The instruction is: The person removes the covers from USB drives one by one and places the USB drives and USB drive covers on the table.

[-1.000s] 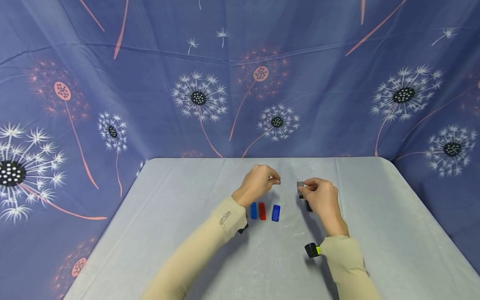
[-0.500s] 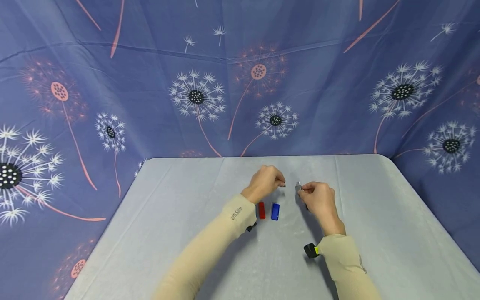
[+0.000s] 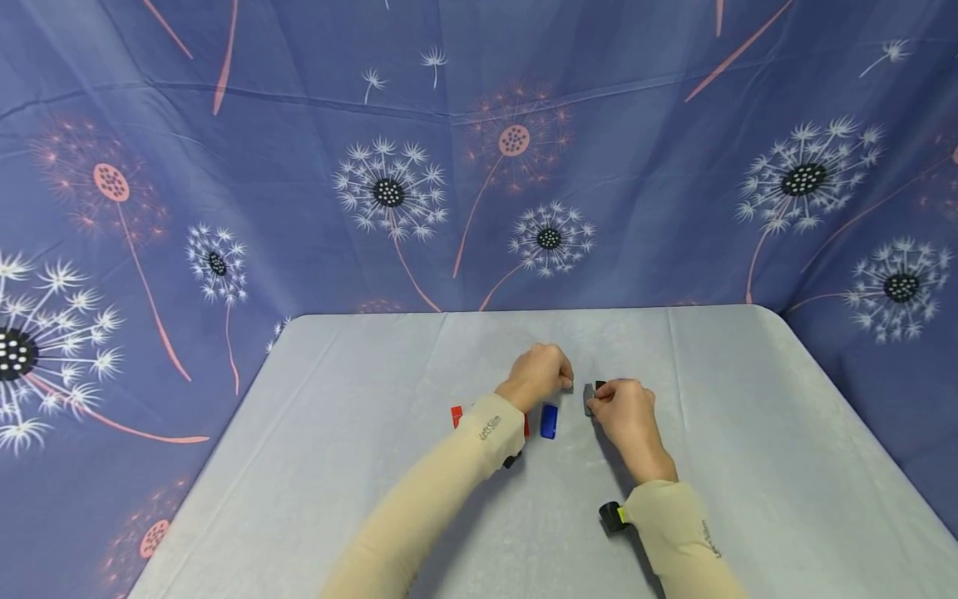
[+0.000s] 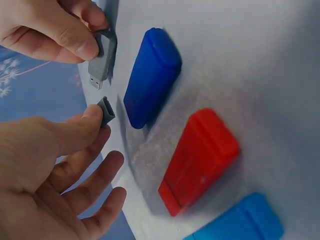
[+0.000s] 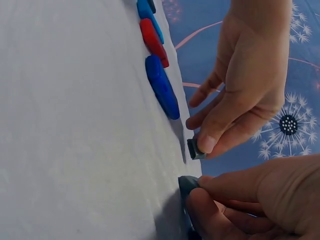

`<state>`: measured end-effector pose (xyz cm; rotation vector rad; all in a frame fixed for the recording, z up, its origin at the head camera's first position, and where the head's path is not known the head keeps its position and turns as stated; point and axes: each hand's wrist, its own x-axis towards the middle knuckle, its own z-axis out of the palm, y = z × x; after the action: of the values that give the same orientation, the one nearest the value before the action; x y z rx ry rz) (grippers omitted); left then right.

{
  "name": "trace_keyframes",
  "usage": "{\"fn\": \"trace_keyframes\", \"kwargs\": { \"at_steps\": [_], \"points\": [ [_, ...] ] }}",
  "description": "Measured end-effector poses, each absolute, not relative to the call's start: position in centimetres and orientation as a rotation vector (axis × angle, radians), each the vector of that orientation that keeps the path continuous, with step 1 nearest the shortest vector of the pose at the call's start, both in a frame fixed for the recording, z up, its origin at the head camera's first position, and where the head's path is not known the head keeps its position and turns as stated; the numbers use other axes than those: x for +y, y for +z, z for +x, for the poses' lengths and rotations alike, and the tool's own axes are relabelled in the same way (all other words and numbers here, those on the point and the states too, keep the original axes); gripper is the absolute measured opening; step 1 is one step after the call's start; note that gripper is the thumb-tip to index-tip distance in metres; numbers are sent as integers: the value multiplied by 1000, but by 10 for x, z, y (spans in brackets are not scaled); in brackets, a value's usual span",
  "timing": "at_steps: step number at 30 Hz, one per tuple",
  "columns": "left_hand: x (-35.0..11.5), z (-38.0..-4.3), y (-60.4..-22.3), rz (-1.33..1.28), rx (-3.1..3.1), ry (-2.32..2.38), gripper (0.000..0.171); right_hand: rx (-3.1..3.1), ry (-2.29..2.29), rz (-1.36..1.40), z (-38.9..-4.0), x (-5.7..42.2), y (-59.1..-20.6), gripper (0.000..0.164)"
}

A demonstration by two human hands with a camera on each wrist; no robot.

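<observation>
My left hand (image 3: 535, 374) pinches a small grey cap (image 4: 106, 111) between thumb and index finger, its hollow end facing the right hand. The other left fingers are loosely bent. My right hand (image 3: 627, 408) pinches a grey USB stick (image 4: 102, 55), whose bare metal plug (image 4: 96, 81) points at the cap. A short gap parts plug and cap. Both hands are just above the table, behind a dark blue USB stick (image 4: 152, 77). Beside it lie a red stick (image 4: 200, 160) and a lighter blue one (image 4: 240, 222), partly cut off in the left wrist view.
A second red piece (image 3: 456, 416) shows left of my left sleeve (image 3: 479, 428), which covers part of the row. Something black (image 3: 600, 385) lies behind my right hand. The pale cloth-covered table (image 3: 359, 399) ends at a flower-patterned blue curtain (image 3: 479, 200).
My left hand has moved right and nearer, with the cap. My right hand has come nearer and slightly left with the grey stick, narrowing the gap. A red piece shows left of the sleeve.
</observation>
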<state>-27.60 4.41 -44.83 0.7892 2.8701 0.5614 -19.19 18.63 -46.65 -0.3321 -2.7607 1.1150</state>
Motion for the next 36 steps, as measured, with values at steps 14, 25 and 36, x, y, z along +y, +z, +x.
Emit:
{"fn": "trace_keyframes", "kwargs": {
  "at_steps": [14,25,36],
  "points": [
    [57,-274,-459,801,2919,499,9,-2727,955,-226,-191,183,-470,8],
    [60,-275,-459,786,2938,460,9,-2742,953,-237,-192,181,-470,8],
    [59,-271,-460,830,2929,505,18,-2761,1049,-271,-189,182,-471,7]
  ]
}}
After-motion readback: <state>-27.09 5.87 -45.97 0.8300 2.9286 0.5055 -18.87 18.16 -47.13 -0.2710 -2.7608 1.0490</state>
